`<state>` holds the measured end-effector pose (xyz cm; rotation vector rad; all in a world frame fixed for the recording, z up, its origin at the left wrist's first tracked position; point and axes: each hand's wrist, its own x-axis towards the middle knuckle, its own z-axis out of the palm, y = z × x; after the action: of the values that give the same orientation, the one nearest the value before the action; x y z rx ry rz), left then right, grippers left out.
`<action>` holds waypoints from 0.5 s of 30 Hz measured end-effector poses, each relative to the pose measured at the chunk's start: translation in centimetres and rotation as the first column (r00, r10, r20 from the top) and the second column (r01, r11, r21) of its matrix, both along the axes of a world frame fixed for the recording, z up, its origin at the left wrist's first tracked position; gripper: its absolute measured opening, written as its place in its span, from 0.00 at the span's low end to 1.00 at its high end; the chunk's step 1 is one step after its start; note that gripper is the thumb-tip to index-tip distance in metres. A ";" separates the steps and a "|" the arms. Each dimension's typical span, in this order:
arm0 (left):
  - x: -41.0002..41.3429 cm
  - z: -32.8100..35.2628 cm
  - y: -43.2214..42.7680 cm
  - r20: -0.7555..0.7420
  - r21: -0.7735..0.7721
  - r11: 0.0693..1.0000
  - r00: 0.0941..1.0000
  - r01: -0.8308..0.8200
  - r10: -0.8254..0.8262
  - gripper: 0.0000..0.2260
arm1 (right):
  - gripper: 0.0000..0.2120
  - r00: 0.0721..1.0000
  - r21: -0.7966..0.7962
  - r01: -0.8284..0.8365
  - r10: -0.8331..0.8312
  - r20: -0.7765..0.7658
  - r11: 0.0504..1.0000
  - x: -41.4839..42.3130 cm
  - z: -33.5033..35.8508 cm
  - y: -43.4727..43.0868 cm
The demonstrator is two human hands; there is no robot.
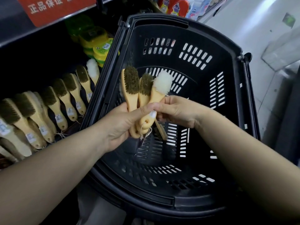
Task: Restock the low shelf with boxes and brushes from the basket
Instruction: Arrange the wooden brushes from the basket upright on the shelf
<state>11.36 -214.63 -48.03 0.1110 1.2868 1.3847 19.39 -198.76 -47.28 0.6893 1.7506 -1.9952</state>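
Over the black plastic basket (186, 23), my left hand (123, 127) grips the handles of three wooden brushes fanned upward: two with brown bristles (132, 81) and one with a white fluffy head (162, 82). My right hand (175, 111) pinches the handle of the white-headed brush from the right. One more wooden brush (159, 130) lies at the bottom of the basket, partly hidden behind the handles. The low shelf (53, 108) at left holds a row of several matching brushes, the last one white-headed (92, 69).
Yellow-green round tubs (95, 43) sit at the far end of the low shelf. A red sign with white characters (53, 8) hangs on the shelf edge above. Colourful packages (177, 5) stand beyond the basket. A pale tiled floor (259, 26) runs along the right.
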 end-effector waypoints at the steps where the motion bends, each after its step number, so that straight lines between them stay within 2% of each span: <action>1: -0.1 0.0 0.0 0.025 0.027 1.000 1.000 0.006 -0.007 0.25 | 0.11 0.998 -0.012 -0.048 0.047 -0.028 0.999 -0.4 0.0 0.4; 3: -0.3 -0.1 0.0 0.052 0.063 0.998 0.998 0.019 -0.022 0.21 | 0.17 0.985 -0.036 -0.152 0.149 -0.083 0.988 -1.3 -0.2 1.1; 5: -0.3 -0.2 0.0 0.044 0.033 0.999 0.999 0.009 -0.010 0.19 | 0.23 0.972 -0.074 -0.230 0.225 -0.068 0.970 -1.9 -0.8 2.1; 6: -0.3 -0.5 0.0 0.019 -0.008 1.000 1.000 -0.009 0.009 0.19 | 0.20 0.954 -0.102 -0.297 0.293 -0.058 0.949 -2.1 -1.3 2.9; 8: -0.2 -1.0 0.1 -0.076 -0.120 0.991 0.996 -0.052 0.043 0.16 | 0.07 0.909 -0.154 -0.413 0.415 -0.019 0.898 -1.8 -3.3 5.1; 9: -0.1 -1.1 0.2 -0.119 -0.164 0.984 0.991 -0.072 0.053 0.13 | 0.08 0.912 -0.143 -0.394 0.405 0.066 0.908 -1.6 -4.6 6.2; 10: 0.0 -1.2 0.2 -0.140 -0.188 0.978 0.988 -0.089 0.063 0.12 | 0.10 0.918 -0.051 -0.347 0.350 0.184 0.937 -1.4 -6.3 7.0; 11: 0.1 -1.1 0.3 -0.145 -0.193 0.976 0.987 -0.099 0.071 0.11 | 0.10 0.914 0.149 -0.318 0.261 0.310 0.936 -1.1 -8.5 7.6; 12: 0.1 -1.1 0.3 -0.140 -0.186 0.977 0.987 -0.101 0.075 0.11 | 0.10 0.890 0.386 -0.359 0.187 0.416 0.850 -0.8 -11.1 7.8; 13: 0.1 -1.1 0.3 -0.131 -0.176 0.979 0.988 -0.099 0.076 0.11 | 0.13 0.858 0.541 -0.412 0.112 0.501 0.733 -0.3 -13.7 7.4; 14: 0.1 -1.0 0.3 -0.120 -0.161 0.982 0.990 -0.095 0.076 0.11 | 0.19 0.832 0.603 -0.437 0.047 0.552 0.667 0.3 -16.1 6.4; 15: 0.1 -0.8 0.3 -0.108 -0.141 0.986 0.992 -0.086 0.072 0.12 | 0.24 0.807 0.585 -0.419 -0.011 0.590 0.694 0.9 -18.1 5.0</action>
<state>11.46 -214.34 -48.83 0.0321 1.4875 1.3620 20.27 -193.71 -65.40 1.0951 2.0380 -0.7683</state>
